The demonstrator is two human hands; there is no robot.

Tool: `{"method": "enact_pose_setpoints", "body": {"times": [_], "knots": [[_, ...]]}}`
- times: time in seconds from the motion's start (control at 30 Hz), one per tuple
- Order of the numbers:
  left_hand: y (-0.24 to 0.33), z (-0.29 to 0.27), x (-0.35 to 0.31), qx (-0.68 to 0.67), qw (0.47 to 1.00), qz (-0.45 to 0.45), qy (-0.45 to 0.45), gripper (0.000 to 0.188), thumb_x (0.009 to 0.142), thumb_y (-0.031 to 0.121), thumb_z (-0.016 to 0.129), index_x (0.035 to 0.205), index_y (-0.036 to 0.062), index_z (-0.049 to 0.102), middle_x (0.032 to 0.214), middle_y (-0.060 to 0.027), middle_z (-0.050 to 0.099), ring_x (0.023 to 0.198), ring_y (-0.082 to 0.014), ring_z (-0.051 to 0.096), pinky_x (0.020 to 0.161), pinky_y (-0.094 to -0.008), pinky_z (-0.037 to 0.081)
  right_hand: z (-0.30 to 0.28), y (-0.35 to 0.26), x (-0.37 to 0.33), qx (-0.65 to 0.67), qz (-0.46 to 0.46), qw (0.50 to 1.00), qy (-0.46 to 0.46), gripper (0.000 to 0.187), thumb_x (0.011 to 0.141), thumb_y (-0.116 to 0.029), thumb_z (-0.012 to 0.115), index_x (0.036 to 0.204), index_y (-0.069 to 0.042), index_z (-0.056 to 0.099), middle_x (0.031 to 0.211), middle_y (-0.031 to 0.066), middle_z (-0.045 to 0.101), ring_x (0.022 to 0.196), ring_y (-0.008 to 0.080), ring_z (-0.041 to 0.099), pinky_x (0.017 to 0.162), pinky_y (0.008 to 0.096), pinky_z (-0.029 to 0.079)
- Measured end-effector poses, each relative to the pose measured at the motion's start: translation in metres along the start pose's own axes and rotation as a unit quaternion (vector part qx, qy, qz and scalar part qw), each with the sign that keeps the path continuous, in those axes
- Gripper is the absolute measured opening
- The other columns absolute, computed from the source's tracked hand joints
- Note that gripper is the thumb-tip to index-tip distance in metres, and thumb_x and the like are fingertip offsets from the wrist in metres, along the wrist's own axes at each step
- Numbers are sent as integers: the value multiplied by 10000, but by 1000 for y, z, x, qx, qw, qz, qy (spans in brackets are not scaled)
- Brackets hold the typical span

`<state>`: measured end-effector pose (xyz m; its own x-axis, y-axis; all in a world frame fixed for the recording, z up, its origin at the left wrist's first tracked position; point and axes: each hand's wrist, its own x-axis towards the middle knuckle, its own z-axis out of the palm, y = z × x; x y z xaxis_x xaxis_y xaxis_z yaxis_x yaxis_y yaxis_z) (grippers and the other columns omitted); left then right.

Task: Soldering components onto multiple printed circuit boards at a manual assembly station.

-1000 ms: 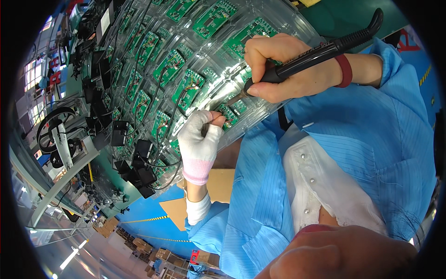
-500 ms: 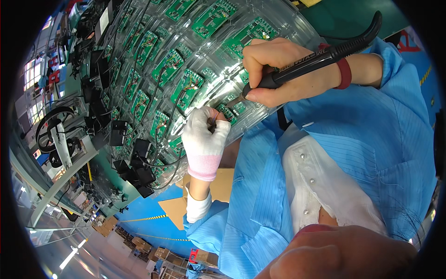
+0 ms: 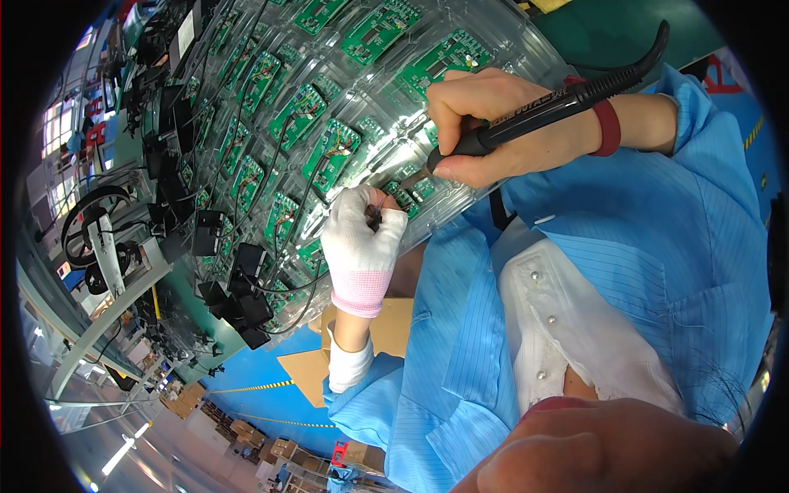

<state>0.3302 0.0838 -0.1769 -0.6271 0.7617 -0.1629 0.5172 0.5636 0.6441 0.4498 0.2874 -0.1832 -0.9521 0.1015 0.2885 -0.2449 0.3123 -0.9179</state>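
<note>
My right hand [image 3: 501, 131], bare with a dark red band at the wrist, is closed round the handle of a black soldering iron [image 3: 534, 115]. The iron's metal tip [image 3: 417, 177] points down and left at a small green circuit board [image 3: 400, 199] in the clear plastic tray [image 3: 526, 62]. My left hand [image 3: 362, 230] wears a white glove with a pink cuff; its thumb and forefinger tips are bare. Those fingers pinch a thin wire [image 3: 383, 202] at the board's edge, mostly hidden by the fingers. Whether the tip touches the board I cannot tell.
Rows of green boards [image 3: 333, 156] with wires soldered on fill the tray's pockets. Black cables [image 3: 306, 201] run from them to several black plastic parts [image 3: 246, 283] at the left. An open cardboard box [image 3: 308, 374] stands below, on the blue floor [image 3: 263, 382].
The soldering iron has shifted very slightly left and its tilt has changed a little. My left hand keeps its pinch at the board's edge.
</note>
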Motion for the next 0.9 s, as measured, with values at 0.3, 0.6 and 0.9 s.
{"method": "enact_pose_setpoints", "body": {"times": [0.3, 0.6, 0.9], "knots": [[2, -1, 1, -14, 1000, -22, -7, 128, 671, 19, 626, 790, 36, 581, 664, -32, 546, 517, -124, 467, 505, -248, 425, 0, -1, 1, 3, 6, 1000, 6, 200, 684, -39, 703, 702, -87, 510, 657, -10, 510, 592, 137, 450, 533, 243, 370], [2, 2, 1, 56, 998, 27, 14, 128, 656, 20, 623, 772, 42, 574, 669, -34, 550, 512, -133, 472, 501, -251, 428, 0, -1, 0, -13, 0, 1000, 6, 203, 686, -36, 699, 700, -86, 503, 656, -6, 503, 578, 134, 455, 527, 239, 370], [2, 3, 1, 49, 999, 19, 13, 135, 651, 19, 624, 776, 40, 576, 678, -34, 553, 513, -132, 475, 500, -252, 430, 0, 5, 1, 2, -51, 997, 50, 173, 736, -80, 677, 735, -56, 506, 641, 23, 519, 499, 130, 444, 472, 216, 349]]}}
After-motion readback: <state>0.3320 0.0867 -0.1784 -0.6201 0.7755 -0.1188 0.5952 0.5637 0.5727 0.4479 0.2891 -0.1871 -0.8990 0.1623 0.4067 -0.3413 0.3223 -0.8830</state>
